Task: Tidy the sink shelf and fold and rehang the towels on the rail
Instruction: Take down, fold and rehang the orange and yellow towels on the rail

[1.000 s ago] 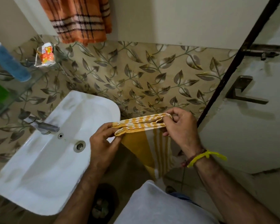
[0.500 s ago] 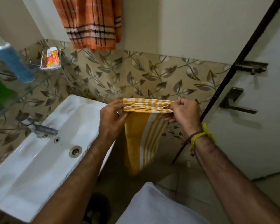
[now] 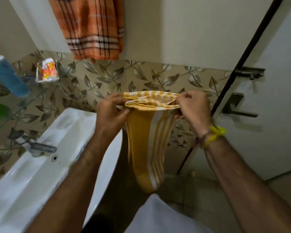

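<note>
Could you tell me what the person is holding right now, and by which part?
The yellow striped towel: the left hand and right hand each pinch one end of its folded top edge.

Striped cloth towel (image 3: pixel 146 140), glossy white sink (image 3: pixel 40 174)

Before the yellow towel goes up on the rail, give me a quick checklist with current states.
1. Left hand grips the yellow towel: ok.
2. Right hand pinches the other end: ok.
3. Top edges line up: not ok, layers gape.
4. Towel hangs free of the sink: ok.
5. Free space beside the orange towel: cannot tell, rail out of view.
</note>
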